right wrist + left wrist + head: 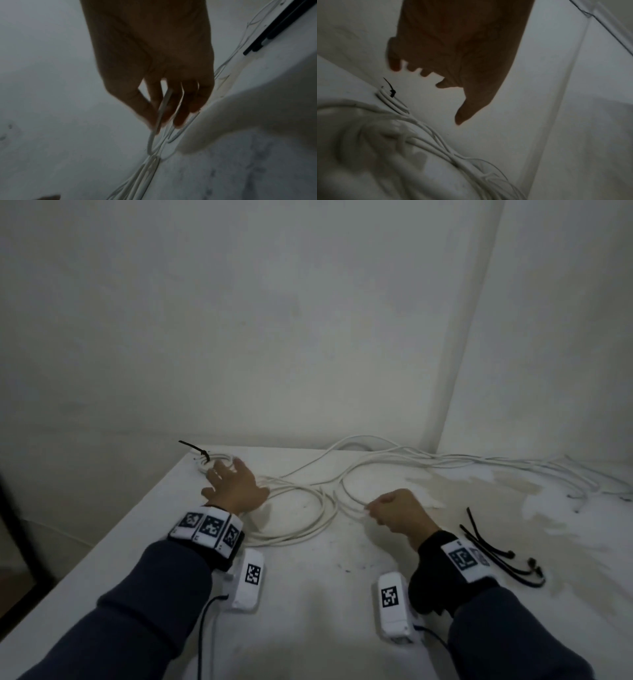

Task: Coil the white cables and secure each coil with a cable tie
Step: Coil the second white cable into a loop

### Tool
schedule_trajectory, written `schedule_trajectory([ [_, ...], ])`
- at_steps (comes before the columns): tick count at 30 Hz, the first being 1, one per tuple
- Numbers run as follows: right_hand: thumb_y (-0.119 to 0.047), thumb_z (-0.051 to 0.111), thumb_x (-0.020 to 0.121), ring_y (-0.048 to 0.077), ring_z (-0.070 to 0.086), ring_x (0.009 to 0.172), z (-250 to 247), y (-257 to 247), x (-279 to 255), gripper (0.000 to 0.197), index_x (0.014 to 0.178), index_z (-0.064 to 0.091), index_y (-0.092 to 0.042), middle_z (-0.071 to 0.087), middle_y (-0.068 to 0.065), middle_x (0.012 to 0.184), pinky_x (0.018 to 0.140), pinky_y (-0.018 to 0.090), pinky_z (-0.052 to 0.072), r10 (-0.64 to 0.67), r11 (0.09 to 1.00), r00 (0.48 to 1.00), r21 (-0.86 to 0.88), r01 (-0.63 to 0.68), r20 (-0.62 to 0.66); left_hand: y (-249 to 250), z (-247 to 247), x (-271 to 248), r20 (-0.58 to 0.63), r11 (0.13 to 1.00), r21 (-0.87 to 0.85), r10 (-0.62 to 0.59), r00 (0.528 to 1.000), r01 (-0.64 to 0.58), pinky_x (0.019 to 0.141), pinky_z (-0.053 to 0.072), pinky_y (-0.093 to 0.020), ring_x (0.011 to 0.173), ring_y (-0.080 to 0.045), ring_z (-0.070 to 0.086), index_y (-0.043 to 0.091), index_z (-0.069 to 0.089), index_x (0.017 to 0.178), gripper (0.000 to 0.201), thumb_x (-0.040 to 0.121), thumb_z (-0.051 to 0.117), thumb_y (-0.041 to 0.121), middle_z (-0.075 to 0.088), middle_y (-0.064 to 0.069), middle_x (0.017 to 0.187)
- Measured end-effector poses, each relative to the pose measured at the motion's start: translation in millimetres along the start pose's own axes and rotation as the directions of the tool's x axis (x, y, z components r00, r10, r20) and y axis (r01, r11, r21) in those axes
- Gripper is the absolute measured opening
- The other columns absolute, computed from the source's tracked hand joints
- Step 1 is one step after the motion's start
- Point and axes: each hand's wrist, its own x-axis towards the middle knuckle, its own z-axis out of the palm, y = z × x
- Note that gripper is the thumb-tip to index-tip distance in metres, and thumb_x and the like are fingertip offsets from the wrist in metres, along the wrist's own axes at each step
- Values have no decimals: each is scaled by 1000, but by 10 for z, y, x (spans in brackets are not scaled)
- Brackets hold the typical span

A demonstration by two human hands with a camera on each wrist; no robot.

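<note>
Right hand (154, 65) pinches a white cable (163, 108); left hand (458, 47) hovers, fingers spread, holding nothing.

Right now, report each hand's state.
Left hand: open, fingers spread above the tied cable coil, holding nothing.
Right hand: closed, pinching a loose white cable.

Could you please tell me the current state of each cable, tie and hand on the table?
Small white cable coil: wound, black tie fastened.
Long loose white cables: uncoiled, untied.
Spare black cable ties: unfastened, lying flat.
Left hand: open, holding nothing.
Right hand: pinching a loose cable.
</note>
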Motion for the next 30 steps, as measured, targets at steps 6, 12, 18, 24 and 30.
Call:
schedule_trajectory([
  [6, 5, 58, 84, 10, 63, 58, 76, -97, 3, 19, 92, 69, -8, 64, 0, 57, 54, 17, 47, 36, 990, 913, -136, 21, 407, 345, 130, -166, 126, 833, -527, 275, 953, -171, 77, 47, -27, 90, -22, 60, 1, 64, 111, 38, 94, 55, 34, 64, -11, 102],
  [12, 15, 43, 88, 10, 55, 62, -4, -184, -71, 40, 93, 69, -15, 59, -2, 66, 58, 20, 43, -211, 949, 799, 313, 30, 563, 659, 270, -238, 419, 381, -879, 328, 847, 288, 76, 54, -34, 76, -22, 64, 3, 58, 94, 43, 90, 57, 46, 65, -12, 84],
  [18, 8, 51, 82, 11, 55, 59, -237, 39, -115, 35, 85, 74, -18, 58, 3, 67, 56, 18, 47, -40, 998, 685, -11, 70, 727, 849, 201, -37, 416, -32, -878, 444, 794, 478, 28, 28, -11, 28, -3, 33, 4, 51, 85, 22, 93, 52, 24, 42, 4, 44],
  [24, 9, 51, 89, 18, 58, 64, -385, 286, -39, 24, 101, 67, -4, 57, 11, 71, 62, 25, 53, 8, 887, 975, 449, -109, 221, 736, 189, 167, 134, -295, -943, 97, 986, 157, 30, 26, -14, 31, -4, 29, 8, 51, 90, 17, 100, 38, 6, 35, 6, 41],
  [30, 12, 46, 93, 26, 65, 75, -228, 236, 12, 37, 121, 44, -12, 58, 17, 89, 65, 31, 59, 162, 479, 987, 874, -74, -6, 574, 402, -198, 228, -294, -921, 123, 966, 254, 74, 50, -41, 79, -23, 55, 23, 38, 112, 24, 100, 35, 2, 59, -14, 94],
])
